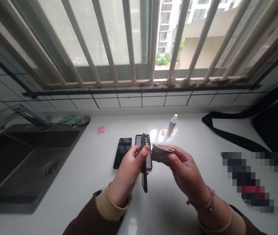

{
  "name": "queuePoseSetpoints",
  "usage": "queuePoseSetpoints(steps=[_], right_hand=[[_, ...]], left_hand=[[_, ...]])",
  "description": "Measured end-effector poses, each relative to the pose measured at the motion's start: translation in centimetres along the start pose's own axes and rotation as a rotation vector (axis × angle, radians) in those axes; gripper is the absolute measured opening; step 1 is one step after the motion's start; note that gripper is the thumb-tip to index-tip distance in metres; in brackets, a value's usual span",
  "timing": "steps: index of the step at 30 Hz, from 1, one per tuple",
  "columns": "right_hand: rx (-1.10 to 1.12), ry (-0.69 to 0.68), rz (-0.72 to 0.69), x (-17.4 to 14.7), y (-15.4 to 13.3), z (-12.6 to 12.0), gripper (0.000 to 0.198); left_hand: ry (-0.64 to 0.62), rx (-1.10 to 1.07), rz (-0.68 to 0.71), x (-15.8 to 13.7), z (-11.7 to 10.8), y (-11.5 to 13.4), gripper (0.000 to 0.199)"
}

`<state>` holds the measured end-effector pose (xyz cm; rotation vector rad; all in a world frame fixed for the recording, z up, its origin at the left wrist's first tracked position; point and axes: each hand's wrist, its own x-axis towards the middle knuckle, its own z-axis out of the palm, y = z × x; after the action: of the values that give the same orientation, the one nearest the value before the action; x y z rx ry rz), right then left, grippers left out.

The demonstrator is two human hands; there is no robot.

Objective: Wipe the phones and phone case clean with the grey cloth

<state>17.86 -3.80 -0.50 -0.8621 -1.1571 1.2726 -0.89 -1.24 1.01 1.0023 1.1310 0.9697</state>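
Note:
My left hand (135, 163) is closed around a smartphone (144, 176), which stands on edge so that mostly its thin side faces me. Close to the phone's right side, my right hand (184, 166) pinches a folded grey cloth (160, 154). A small gap seems to lie between cloth and phone. Below and behind the held phone, a black phone case (149, 160) lies on the counter, partly covered by phone and fingers. To its left rests another dark-screened phone (123, 151), its lower right part hidden by my left hand.
A small white bottle (172, 122) stands toward the back, beside a small clear piece (163, 132). A pink paper (101, 130) lies left of centre. The sink (31, 163) with its faucet (31, 116) is at left; a black strap (232, 135) and bag are at right, below the barred window.

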Motion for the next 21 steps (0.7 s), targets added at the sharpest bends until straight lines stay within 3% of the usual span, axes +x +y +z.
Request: queuePoseSetpoints(steps=[4, 7, 10, 16, 21], right_hand=[[-0.038, -0.054, 0.085, -0.2, 0.0, 0.1, 0.034], [-0.101, -0.012, 0.14, -0.1, -0.3, 0.1, 0.037], [-0.028, 0.055, 0.209, 0.3, -0.4, 0.2, 0.041], [0.134, 0.064, 0.265, 0.6, 0.1, 0.7, 0.041], [0.137, 0.01, 0.289, 0.3, 0.0, 1.0, 0.044]], left_hand=[[0.031, -0.129, -0.001, 0.1, 0.3, -0.5, 0.053], [0.009, -0.21, -0.036, -0.1, 0.7, -0.5, 0.048], [0.004, -0.327, -0.101, -0.5, 1.1, 0.0, 0.044], [0.054, -0.626, -0.134, -0.8, 1.9, 0.8, 0.047], [0.01, -0.831, -0.159, -1.0, 2.4, 1.1, 0.061]])
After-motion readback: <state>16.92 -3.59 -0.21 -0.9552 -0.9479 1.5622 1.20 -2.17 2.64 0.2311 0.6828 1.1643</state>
